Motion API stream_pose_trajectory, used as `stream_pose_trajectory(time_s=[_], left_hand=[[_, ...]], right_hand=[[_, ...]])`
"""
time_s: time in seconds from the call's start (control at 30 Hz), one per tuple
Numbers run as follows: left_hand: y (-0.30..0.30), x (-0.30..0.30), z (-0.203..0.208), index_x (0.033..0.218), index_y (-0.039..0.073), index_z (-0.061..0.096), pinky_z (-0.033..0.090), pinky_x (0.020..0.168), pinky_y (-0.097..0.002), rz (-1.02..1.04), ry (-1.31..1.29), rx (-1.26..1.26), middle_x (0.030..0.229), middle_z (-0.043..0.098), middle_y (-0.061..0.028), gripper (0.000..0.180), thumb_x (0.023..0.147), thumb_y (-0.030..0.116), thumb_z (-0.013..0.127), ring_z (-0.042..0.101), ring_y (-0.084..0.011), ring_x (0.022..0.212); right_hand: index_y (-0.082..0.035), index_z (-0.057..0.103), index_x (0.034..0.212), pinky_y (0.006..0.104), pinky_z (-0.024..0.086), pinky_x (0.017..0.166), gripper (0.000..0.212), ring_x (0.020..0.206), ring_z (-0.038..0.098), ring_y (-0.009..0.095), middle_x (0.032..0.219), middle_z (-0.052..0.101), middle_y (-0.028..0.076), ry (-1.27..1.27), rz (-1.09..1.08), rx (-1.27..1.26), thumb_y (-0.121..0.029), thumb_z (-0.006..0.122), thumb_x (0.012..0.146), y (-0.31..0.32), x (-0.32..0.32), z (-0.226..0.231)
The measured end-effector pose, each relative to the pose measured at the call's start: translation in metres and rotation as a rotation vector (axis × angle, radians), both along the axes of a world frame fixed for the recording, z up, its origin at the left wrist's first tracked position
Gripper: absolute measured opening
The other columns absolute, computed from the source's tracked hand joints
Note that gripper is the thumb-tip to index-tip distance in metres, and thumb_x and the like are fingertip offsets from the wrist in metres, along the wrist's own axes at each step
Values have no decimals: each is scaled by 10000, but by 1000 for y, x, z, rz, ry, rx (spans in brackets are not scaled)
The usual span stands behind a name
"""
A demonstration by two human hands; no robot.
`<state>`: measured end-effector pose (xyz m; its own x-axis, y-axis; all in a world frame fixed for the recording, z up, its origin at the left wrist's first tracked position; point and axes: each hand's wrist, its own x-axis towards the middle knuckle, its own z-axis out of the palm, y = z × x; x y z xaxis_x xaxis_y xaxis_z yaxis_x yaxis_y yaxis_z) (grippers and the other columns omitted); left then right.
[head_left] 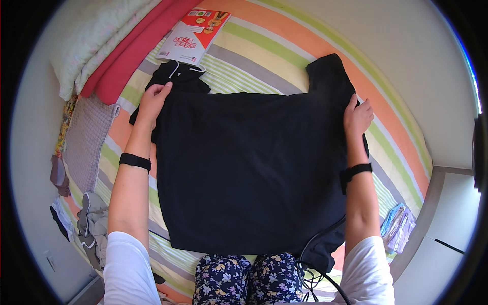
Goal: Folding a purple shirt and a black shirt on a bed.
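Black shirt [249, 168] lies across the middle of the frame, on the striped bed [264, 43]. Spreading looks nearly done; its lower-right part seems left to straighten. The left hand [152, 105] pinches its upper-left corner; the right hand [360, 120] touches its right edge, grip unclear. Counted: one shirt, one black drawstring garment [190, 82], one red-and-white packet [194, 36], two wristbands [135, 161].
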<state>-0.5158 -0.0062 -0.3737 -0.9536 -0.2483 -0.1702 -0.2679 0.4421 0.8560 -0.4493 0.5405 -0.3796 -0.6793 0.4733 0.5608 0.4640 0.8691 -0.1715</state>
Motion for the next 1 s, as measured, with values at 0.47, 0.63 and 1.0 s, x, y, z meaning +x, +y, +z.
stream_pose_trajectory(time_s=[0.47,0.63,1.0], left_hand=[[-16,-12,-33,808,-12,605,472,725,-551,-246,424,-869,806,633,-258,397,1042,306,559,609,-470,811],[24,22,-6,1120,10,654,448,969,-547,-12,613,-947,1171,644,-217,300,1034,284,568,587,-406,1143],[99,135,-26,1531,57,429,242,1229,-522,-644,371,-904,1618,386,-139,592,1017,334,525,322,-320,1516]], right_hand=[[-72,520,1142,569,522,788,349,963,679,455,1041,702,249,-337,-43,-177,-407,492,1049,44,-20,-33],[29,473,1394,563,325,1106,601,1398,400,404,1491,453,228,-114,4,169,-441,543,1025,-17,3,5],[-116,610,1329,519,323,1169,408,1381,468,349,1479,522,143,-277,769,11,-243,580,943,-92,102,-17]])
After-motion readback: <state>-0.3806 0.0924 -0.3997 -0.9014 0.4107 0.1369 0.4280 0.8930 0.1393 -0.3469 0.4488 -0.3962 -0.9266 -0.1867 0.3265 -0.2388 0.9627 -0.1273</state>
